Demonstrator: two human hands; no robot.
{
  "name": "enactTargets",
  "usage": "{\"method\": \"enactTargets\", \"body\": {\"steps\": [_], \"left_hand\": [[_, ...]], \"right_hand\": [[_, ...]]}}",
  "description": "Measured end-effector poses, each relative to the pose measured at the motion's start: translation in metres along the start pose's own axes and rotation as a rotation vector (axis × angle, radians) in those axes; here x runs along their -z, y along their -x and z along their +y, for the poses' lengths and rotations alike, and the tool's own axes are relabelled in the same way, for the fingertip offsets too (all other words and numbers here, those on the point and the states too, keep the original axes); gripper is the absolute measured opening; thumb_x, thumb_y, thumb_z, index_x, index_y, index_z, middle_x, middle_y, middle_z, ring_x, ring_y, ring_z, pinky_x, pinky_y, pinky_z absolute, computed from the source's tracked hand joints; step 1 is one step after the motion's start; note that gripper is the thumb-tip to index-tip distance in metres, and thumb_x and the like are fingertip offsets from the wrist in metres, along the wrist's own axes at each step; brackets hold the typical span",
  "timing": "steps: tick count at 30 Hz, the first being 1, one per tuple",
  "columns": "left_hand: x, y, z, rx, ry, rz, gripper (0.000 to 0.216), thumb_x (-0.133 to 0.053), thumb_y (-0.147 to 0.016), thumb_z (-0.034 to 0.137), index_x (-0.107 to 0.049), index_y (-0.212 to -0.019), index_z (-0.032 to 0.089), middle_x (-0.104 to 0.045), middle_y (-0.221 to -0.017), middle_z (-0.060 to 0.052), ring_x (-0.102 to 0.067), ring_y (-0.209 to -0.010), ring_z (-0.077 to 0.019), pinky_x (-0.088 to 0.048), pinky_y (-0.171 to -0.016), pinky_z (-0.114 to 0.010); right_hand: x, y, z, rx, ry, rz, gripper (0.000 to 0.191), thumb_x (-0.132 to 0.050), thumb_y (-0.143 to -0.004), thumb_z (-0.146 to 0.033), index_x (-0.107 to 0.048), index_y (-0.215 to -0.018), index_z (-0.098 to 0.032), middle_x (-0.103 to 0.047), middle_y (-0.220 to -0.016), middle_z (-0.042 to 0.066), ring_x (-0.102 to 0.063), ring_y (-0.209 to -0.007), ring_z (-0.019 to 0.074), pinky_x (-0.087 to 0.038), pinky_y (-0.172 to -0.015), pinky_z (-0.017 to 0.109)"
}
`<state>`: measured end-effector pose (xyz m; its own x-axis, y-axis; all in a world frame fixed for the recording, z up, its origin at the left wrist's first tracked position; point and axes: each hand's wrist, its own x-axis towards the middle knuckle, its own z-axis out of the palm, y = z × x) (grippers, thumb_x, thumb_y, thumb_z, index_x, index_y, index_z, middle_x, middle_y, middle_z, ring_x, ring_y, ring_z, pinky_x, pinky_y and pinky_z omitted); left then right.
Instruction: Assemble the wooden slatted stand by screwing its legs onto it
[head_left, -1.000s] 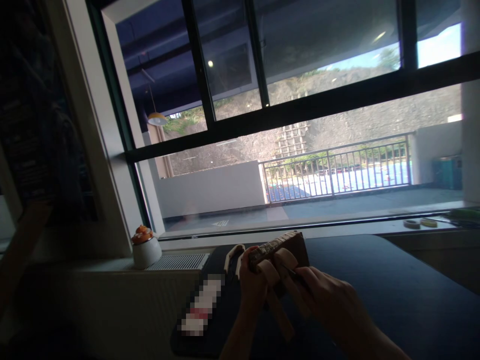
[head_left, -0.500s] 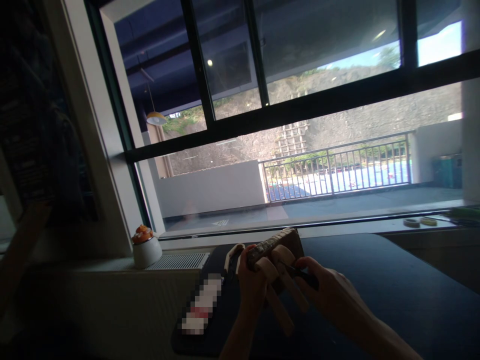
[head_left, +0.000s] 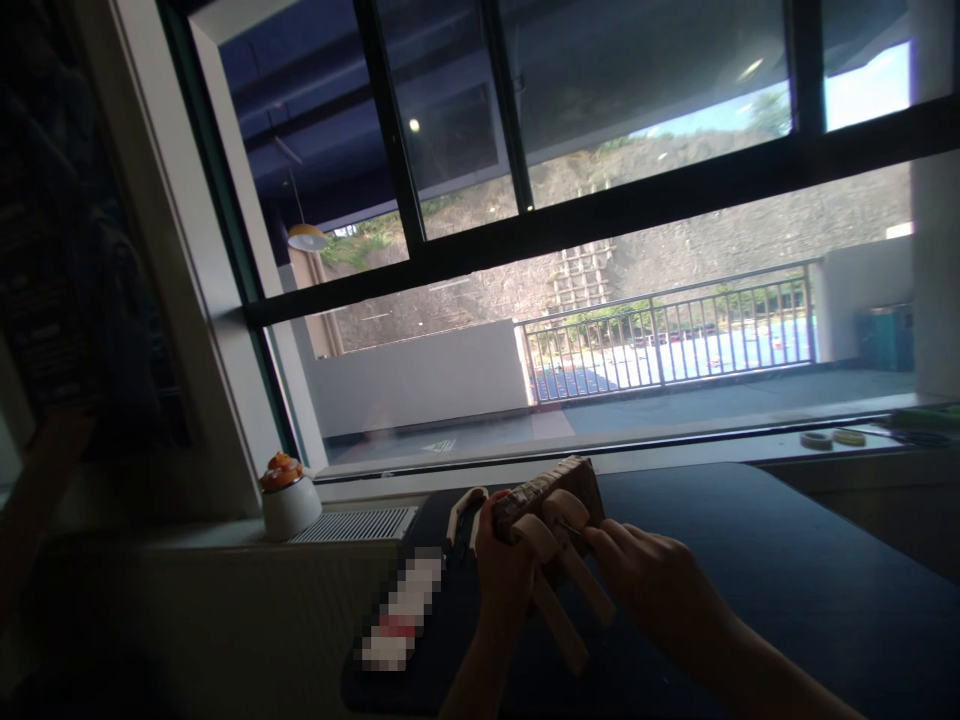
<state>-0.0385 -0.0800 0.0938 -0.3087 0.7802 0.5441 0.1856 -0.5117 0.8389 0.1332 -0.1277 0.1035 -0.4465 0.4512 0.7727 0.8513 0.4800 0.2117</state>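
Above the dark table (head_left: pixel 697 560), my left hand (head_left: pixel 506 555) grips a brown box-shaped model (head_left: pixel 551 492), its thumb and fingers closed round the left side. Two pale wooden leg-like strips with rounded tops hang from the model's near face, the left strip (head_left: pixel 559 620) and the right strip (head_left: pixel 592 585). My right hand (head_left: pixel 649 570) is closed on a thin tool that looks like a screwdriver (head_left: pixel 574 529). Its shaft points at the top of the right strip; the handle is hidden in my fingers. Whether the tip touches is too dark to tell.
Behind the left hand lie curved pale pieces (head_left: pixel 463 515). A pixelated flat item (head_left: pixel 401 615) is at the table's left edge. A white pot with an orange lid (head_left: pixel 289 500) stands on the sill, and tape rolls (head_left: pixel 817 440) lie at the right. A window spans the back.
My right hand has turned and closed further over the tool, so the dark handle seen before is now covered. The left hand and the model stay nearly still.
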Motion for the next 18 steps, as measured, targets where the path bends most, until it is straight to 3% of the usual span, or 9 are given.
{"method": "enactTargets", "body": {"steps": [6, 12, 15, 18], "left_hand": [[0.003, 0.002, 0.003, -0.050, 0.016, -0.010, 0.043, -0.063, -0.060, 0.018, -0.056, -0.102, 0.017, -0.064, -0.095, -0.007, -0.062, -0.084, -0.0216, -0.050, -0.072, -0.027], [0.003, 0.004, 0.004, -0.054, 0.093, -0.011, 0.041, -0.064, -0.063, 0.019, -0.056, -0.103, 0.017, -0.065, -0.092, -0.006, -0.062, -0.080, -0.0192, -0.050, -0.070, -0.026], [0.001, 0.005, 0.006, -0.072, 0.116, -0.008, 0.040, -0.063, -0.063, 0.017, -0.056, -0.102, 0.017, -0.065, -0.090, -0.005, -0.062, -0.078, -0.0183, -0.050, -0.068, -0.026], [0.000, 0.004, 0.007, -0.047, 0.107, 0.028, 0.041, -0.063, -0.060, 0.016, -0.059, -0.101, 0.016, -0.066, -0.088, -0.005, -0.063, -0.076, -0.0190, -0.050, -0.066, -0.026]], "right_hand": [[-0.003, 0.002, -0.002, -0.267, -0.317, -0.128, 0.016, -0.044, -0.084, -0.011, -0.058, -0.087, -0.019, -0.065, -0.078, 0.003, -0.063, -0.066, 0.0165, -0.038, -0.055, 0.025], [-0.011, -0.001, 0.007, -0.643, -0.842, -0.206, 0.019, -0.051, -0.079, -0.029, -0.064, -0.090, -0.020, -0.070, -0.083, 0.003, -0.065, -0.076, 0.0211, -0.047, -0.064, 0.027], [-0.014, -0.003, 0.010, -0.660, -0.942, -0.222, 0.021, -0.052, -0.078, -0.032, -0.065, -0.086, -0.017, -0.070, -0.082, 0.004, -0.065, -0.076, 0.0215, -0.048, -0.066, 0.028], [-0.011, -0.003, 0.008, -0.586, -0.785, -0.231, 0.023, -0.053, -0.079, -0.031, -0.063, -0.096, -0.019, -0.069, -0.087, 0.005, -0.065, -0.079, 0.0224, -0.047, -0.064, 0.028]]}}
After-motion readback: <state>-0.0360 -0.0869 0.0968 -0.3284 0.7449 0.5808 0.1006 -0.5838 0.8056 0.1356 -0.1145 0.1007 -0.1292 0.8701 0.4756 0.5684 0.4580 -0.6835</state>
